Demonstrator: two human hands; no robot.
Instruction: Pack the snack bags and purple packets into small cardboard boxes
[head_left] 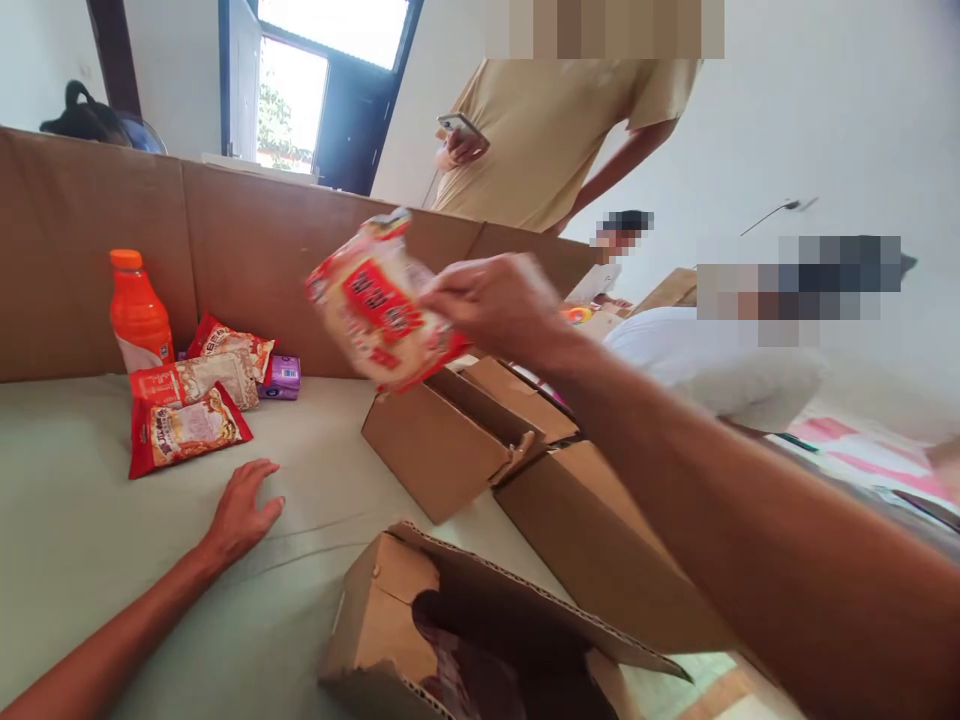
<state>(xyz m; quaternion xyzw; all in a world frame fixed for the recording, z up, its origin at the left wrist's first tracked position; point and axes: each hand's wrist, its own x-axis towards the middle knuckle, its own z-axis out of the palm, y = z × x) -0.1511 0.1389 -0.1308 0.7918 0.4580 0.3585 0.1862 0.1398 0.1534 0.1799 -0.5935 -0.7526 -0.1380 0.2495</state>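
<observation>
Above some cardboard boxes (435, 460), the right hand (504, 300) pinches a snack packet (371, 315) by its edge, the packet tilted just left of that grip. Lower and farther left, the left hand (241, 515) is loosely spread near snack bags (187, 430), an orange bottle (141, 315) beyond them.

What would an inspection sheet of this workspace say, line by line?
Surface: pale green, creased in places.
Job's things: one packet, held up; nearest box open, its contents dim; more boxes beyond it.
Clutter: bottle, three snacks and a purple pack, grouped at left.
Grippers: right hand pinches the packet's edge; left hand is empty and partly open.
Cables: thin dark cord, right background.
Surroundings: cardboard screen, open door, standing person with a phone, other people at right.
</observation>
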